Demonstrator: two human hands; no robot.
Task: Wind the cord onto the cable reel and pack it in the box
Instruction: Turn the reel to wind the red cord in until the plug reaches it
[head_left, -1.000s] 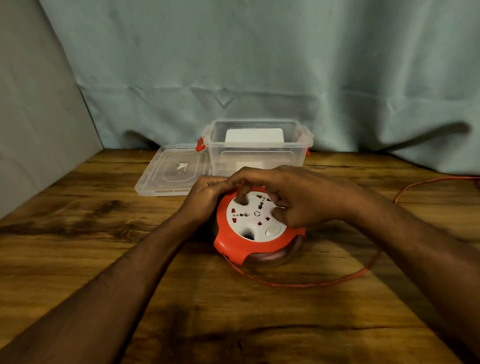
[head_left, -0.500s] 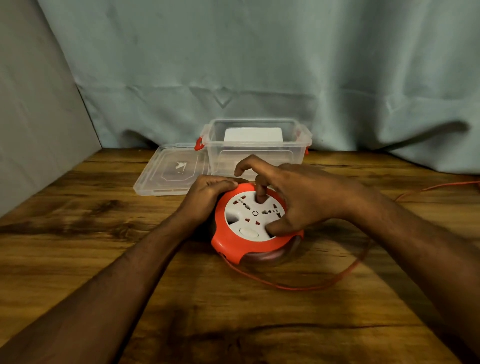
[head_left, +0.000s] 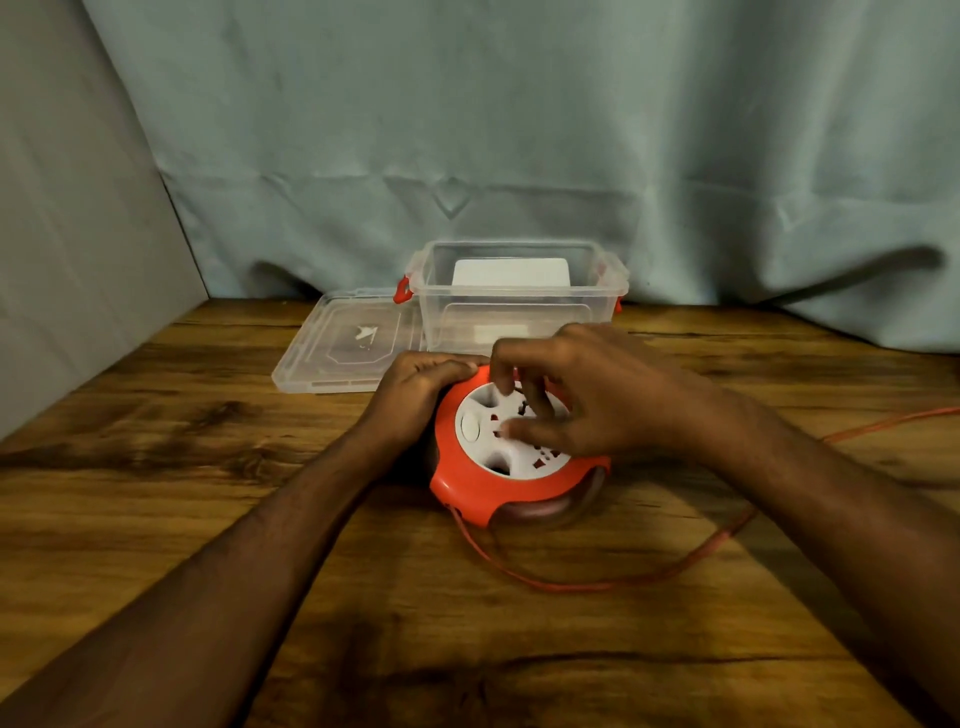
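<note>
The orange cable reel (head_left: 511, 470) lay flat on the wooden bench (head_left: 260, 519), just in front of the clear box (head_left: 519, 301). The left hand (head_left: 415, 392) grasped the reel's left rim, fingers curled over its edge. The right hand (head_left: 587, 395) rested on the white socket face, its curled fingertips set into the face's recesses. The orange cord (head_left: 597, 584) left the reel's near side and looped rightward across the bench. The box's lid (head_left: 348, 343) lay beside the box, to its left.
</note>
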